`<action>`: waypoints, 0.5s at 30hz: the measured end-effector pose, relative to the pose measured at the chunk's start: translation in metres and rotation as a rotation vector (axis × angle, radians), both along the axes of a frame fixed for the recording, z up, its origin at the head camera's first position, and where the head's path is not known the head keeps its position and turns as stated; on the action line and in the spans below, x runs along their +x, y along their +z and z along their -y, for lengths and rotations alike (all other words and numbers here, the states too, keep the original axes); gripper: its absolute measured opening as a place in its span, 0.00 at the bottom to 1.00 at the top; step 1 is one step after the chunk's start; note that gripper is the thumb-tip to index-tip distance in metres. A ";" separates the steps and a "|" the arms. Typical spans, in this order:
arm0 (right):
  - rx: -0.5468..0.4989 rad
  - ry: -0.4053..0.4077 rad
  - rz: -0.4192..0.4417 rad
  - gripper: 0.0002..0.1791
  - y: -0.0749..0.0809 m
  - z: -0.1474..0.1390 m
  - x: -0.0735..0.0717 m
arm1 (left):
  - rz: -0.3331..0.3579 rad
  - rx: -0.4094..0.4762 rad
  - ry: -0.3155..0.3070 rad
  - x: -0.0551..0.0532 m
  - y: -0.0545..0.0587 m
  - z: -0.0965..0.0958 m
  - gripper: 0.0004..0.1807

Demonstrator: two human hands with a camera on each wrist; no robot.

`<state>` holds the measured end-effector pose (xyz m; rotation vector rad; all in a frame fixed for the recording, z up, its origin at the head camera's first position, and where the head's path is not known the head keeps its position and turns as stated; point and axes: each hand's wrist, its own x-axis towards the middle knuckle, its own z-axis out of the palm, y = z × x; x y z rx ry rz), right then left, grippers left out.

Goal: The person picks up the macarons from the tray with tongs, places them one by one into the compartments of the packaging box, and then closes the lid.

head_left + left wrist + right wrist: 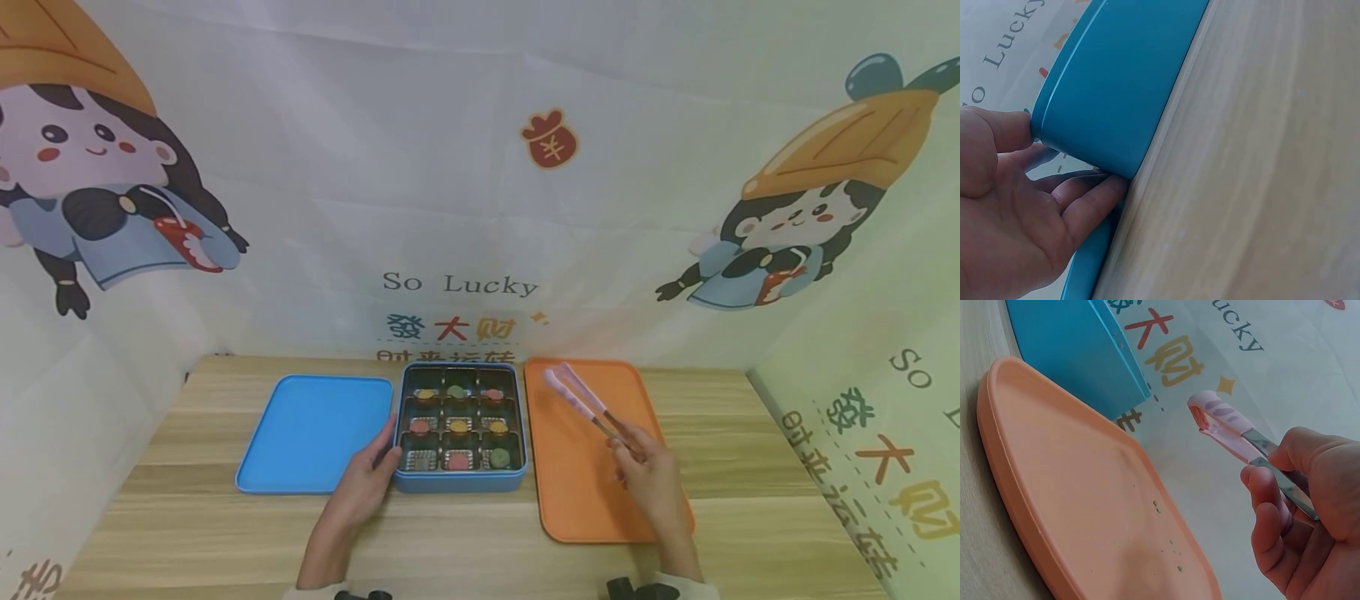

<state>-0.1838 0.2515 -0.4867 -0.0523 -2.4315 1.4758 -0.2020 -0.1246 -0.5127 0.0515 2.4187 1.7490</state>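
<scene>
A blue box (459, 482) stands on the table, its black insert divided into small compartments. Round pink, yellow and green sweets sit in most of them; the front-left compartment shows only its clear ridged liner. My left hand (369, 477) touches the box's left wall with its fingers stretched along it and the thumb by the rim, as the left wrist view also shows. In my right hand (643, 468) is a pair of metal tongs with pale pink-purple tips (1225, 422), gripped between thumb and fingers above the orange tray (585, 508). I see nothing between the tips.
A flat blue lid (318, 433) lies left of the box, close to my left hand. On the orange tray are a few green crumbs (1157, 506). The wooden table (465, 550) ends at a printed cloth backdrop (360, 167) behind and at the sides.
</scene>
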 end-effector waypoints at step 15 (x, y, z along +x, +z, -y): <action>-0.009 0.033 -0.009 0.18 0.001 0.004 0.001 | 0.012 0.014 -0.005 0.000 0.000 0.000 0.31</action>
